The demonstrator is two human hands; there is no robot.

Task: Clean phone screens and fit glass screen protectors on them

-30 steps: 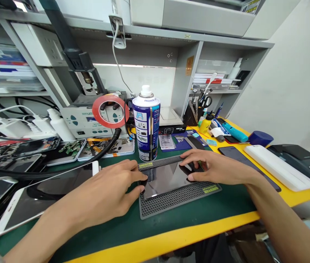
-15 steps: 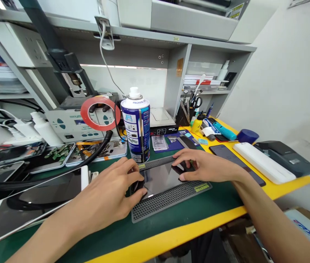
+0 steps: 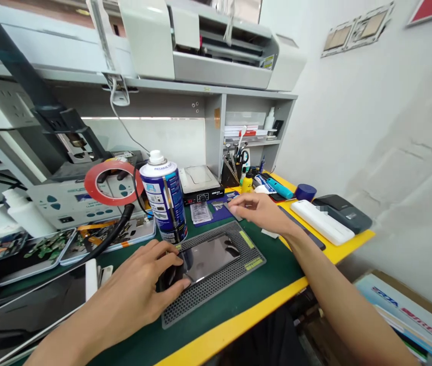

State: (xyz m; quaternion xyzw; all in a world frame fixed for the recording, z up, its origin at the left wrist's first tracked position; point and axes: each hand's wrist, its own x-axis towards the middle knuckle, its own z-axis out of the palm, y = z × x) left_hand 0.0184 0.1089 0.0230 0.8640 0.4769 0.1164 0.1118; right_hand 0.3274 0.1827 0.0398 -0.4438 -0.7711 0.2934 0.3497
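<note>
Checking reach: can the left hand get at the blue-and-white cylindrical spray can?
Probably yes: the spray can stands just beyond the left hand, with nothing visible blocking the way. That hand touches the black, glossy, rectangular panel, so would likely need to lift off first.

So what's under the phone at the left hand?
The phone lies on a grey honeycomb mat, visible around it; the patch directly beneath is covered and can't be seen.

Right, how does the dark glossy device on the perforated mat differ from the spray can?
The dark glossy device lies flat on the perforated mat; the spray can stands upright behind it. The device is a slim slab, the can a tall cylinder. The device is dark; the can is mostly blue with a white top. Both are close to the left hand.
</note>
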